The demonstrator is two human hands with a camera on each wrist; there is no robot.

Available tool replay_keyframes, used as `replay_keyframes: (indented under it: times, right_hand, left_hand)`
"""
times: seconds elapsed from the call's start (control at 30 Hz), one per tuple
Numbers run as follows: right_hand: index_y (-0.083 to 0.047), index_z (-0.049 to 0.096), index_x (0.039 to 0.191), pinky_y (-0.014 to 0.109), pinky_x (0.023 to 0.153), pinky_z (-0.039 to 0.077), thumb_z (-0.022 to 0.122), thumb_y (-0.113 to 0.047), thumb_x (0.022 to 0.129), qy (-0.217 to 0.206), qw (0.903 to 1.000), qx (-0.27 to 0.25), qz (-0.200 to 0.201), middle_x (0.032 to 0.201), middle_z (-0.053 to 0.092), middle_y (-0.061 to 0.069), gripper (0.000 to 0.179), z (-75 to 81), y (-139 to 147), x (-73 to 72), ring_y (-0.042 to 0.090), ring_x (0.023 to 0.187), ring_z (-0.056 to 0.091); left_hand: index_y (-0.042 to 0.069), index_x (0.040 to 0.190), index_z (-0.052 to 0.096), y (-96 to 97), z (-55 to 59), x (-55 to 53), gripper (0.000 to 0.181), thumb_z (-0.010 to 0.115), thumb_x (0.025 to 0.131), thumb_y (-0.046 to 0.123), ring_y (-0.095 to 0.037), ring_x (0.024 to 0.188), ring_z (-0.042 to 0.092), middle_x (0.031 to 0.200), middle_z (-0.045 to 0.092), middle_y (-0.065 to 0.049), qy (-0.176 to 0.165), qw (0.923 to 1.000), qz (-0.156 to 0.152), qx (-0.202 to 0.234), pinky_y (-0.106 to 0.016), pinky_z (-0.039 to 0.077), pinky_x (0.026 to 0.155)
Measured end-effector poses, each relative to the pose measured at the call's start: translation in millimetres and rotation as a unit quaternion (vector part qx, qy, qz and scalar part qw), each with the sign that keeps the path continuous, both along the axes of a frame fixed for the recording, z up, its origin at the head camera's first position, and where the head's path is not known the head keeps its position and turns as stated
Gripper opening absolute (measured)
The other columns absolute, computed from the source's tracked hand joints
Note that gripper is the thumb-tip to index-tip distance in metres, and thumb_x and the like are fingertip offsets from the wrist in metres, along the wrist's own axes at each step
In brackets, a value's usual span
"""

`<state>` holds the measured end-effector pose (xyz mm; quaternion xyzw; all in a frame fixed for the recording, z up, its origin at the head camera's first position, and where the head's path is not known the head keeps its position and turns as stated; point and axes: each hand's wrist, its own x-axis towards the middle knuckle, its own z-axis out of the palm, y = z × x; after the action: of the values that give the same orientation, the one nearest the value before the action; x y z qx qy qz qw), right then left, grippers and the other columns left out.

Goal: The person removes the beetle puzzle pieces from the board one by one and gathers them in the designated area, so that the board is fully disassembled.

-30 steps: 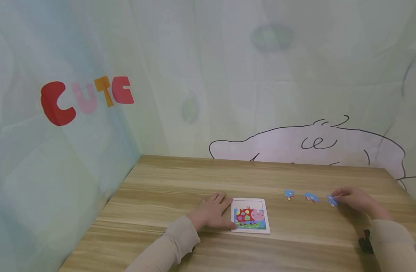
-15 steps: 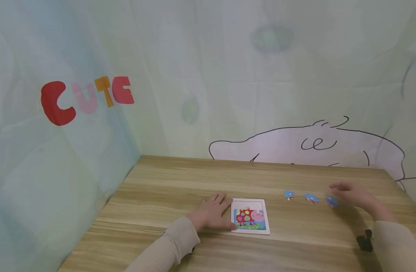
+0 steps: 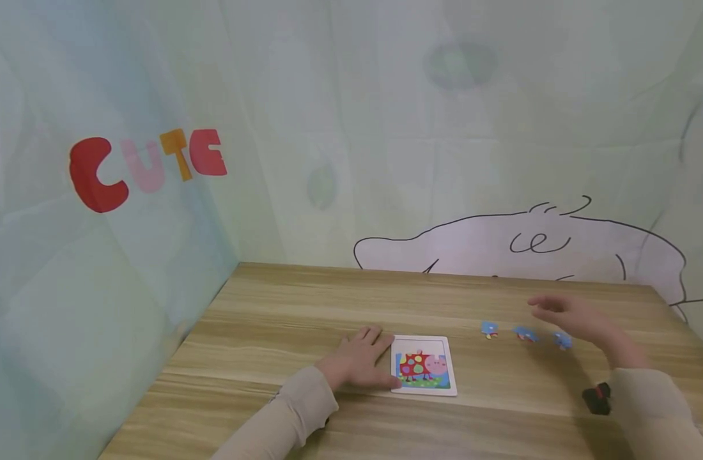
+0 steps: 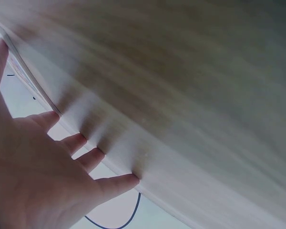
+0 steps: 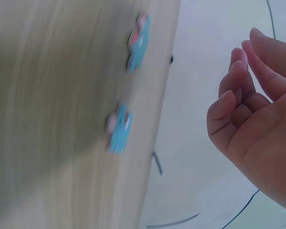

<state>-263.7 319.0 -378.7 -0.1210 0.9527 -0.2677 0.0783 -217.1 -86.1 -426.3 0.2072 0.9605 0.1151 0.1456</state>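
My left hand point(image 3: 357, 361) lies on the wooden table with its fingers spread, thumb and fingertip at the left edge of a small white-framed jigsaw puzzle board point(image 3: 423, 345). The board's lower part shows a spotted red body and a pink head; its top strip is white. To the right lie three blue jigsaw pieces in a row: the left piece point(image 3: 489, 329), the middle piece point(image 3: 525, 333) and the right piece point(image 3: 562, 340). Above the row my right hand point(image 3: 581, 319) hovers, holding nothing. In the right wrist view its fingers point(image 5: 236, 76) curl loosely, away from two pieces.
The wood-grain table point(image 3: 305, 294) ends at the back against a pale fabric backdrop point(image 3: 340, 115) with a cartoon outline. Coloured letters point(image 3: 100, 176) mark the left side. A small black device point(image 3: 597, 399) sits under the right wrist.
My right hand has left the right jigsaw piece, lifted, and moved left over the row. That piece stays on the table. My left hand and the puzzle board have not moved.
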Motion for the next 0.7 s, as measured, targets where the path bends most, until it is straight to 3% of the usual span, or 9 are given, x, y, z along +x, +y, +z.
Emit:
replay_keyframes:
  times: [0.2,0.33,0.47,0.57,0.7]
  right_hand:
    - [0.0,0.057,0.127,0.058,0.087,0.045,0.054,-0.034,0.098,0.026,0.9989,-0.012,0.036,0.118,0.061,0.021,0.044,5.2,-25,3.4,0.041,0.11,0.056]
    - [-0.003,0.059,0.126,0.049,0.084,0.048,0.056,-0.033,0.097,0.03,0.9972,-0.037,0.058,0.112,0.063,0.012,0.041,7.3,-42,5.5,0.029,0.103,0.06]
    - [-0.005,0.06,0.124,0.035,0.062,0.05,0.06,-0.03,0.095,0.019,0.9953,-0.055,0.077,0.107,0.063,0.007,0.038,9.0,-61,6.6,0.02,0.078,0.059]
    - [-0.003,0.061,0.122,0.03,0.057,0.047,0.062,-0.026,0.094,0.024,0.9927,-0.061,0.101,0.102,0.062,0.006,0.036,7.9,-76,5.8,0.017,0.073,0.056]
    - [-0.002,0.064,0.117,0.029,0.068,0.048,0.064,-0.02,0.093,0.042,0.9892,-0.059,0.128,0.095,0.062,0.001,0.03,5.2,-94,5.5,0.013,0.083,0.056]
  left_hand:
    - [0.021,0.151,0.034,0.2,-0.7,-0.3,0.091,0.059,0.078,0.069,-0.032,0.146,0.02,0.158,0.024,-0.01,0.003,1.0,0.0,-0.004,-0.065,0.019,0.11]
    - [0.021,0.151,0.033,0.1,-1.7,-0.8,0.091,0.058,0.079,0.07,-0.032,0.146,0.02,0.158,0.024,-0.01,0.003,1.0,-0.002,-0.005,-0.065,0.019,0.11]
    - [0.021,0.151,0.033,-0.4,-2.8,-1.5,0.09,0.057,0.079,0.07,-0.032,0.146,0.019,0.158,0.024,-0.009,0.001,1.0,-0.002,-0.005,-0.065,0.018,0.11]
    - [0.021,0.151,0.033,-0.6,-3.1,-2.0,0.09,0.057,0.079,0.07,-0.032,0.146,0.019,0.159,0.024,-0.009,-0.001,1.0,-0.002,-0.004,-0.065,0.018,0.11]
    - [0.021,0.151,0.033,0.0,-2.5,-2.1,0.091,0.057,0.079,0.07,-0.032,0.146,0.019,0.158,0.024,-0.009,-0.001,1.0,-0.002,-0.006,-0.065,0.019,0.11]
